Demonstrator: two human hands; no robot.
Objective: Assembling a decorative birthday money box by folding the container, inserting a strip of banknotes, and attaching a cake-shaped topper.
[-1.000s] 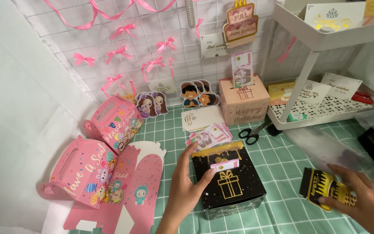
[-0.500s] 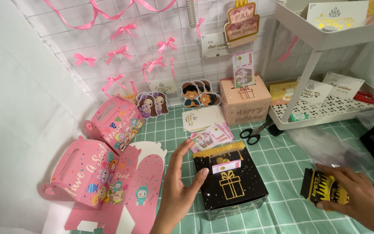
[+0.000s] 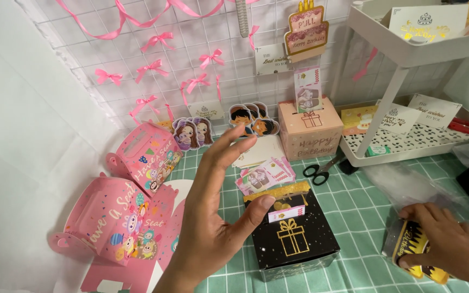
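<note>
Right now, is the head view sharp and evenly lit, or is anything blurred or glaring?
Head view: light is soft and even, with no harsh shadows. The black box is sharp. The left hand, raised close to the lens, looks oversized and slightly soft. The gold foil catches mild glints. The cart leans from wide-angle distortion.

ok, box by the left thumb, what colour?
Black box with gold gift-bow print, head view.

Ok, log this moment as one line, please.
left hand: open, thumb on black cardboard gift box with gold bow print | right hand: holding black-and-gold flat card piece | surface: green checked mat
</note>
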